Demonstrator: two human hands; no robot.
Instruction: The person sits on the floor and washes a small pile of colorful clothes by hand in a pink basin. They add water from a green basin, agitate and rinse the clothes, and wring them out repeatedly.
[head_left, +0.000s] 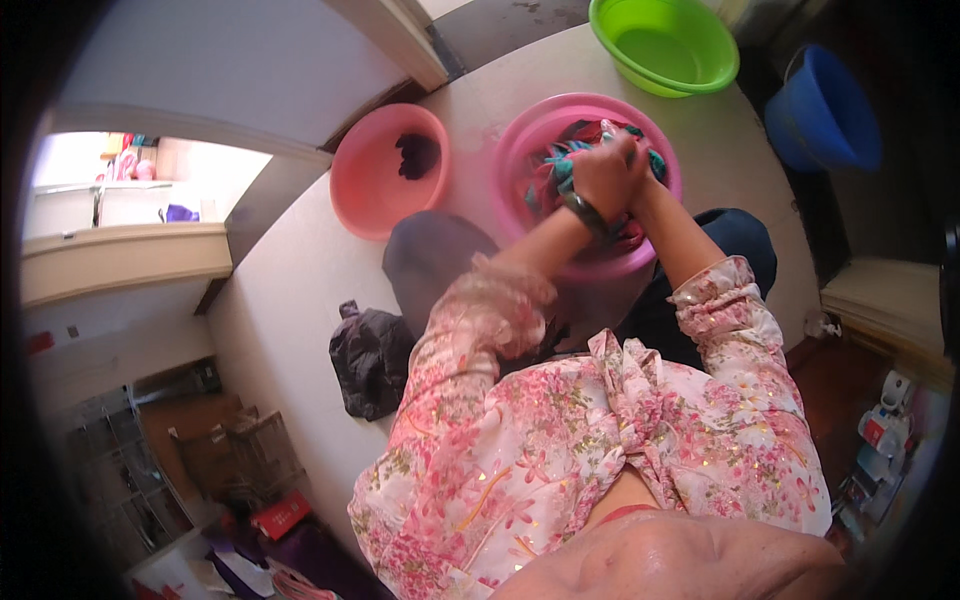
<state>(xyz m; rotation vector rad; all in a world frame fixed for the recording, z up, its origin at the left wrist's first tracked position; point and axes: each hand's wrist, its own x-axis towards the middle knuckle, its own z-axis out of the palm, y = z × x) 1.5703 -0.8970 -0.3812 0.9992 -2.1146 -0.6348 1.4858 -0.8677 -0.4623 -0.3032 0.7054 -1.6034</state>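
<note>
A pink plastic basin (514, 217) stands on the floor between my knees, with wet-looking red and teal patterned cloth (559, 169) in it. Over the cloth, my left hand (606, 169), with a dark bangle at its wrist, is closed and pressed against my right hand (640, 161). A bit of the cloth shows at the fingers, near the basin's far side. My left hand covers much of the right one, so the right fingers are mostly hidden.
Left of the pink basin is a salmon-coloured basin (367, 195) holding a small dark cloth (417, 156). A green basin (652, 52) and a blue bucket (814, 120) stand at the upper right. Dark crumpled fabric (369, 364) lies on the floor beside my left leg.
</note>
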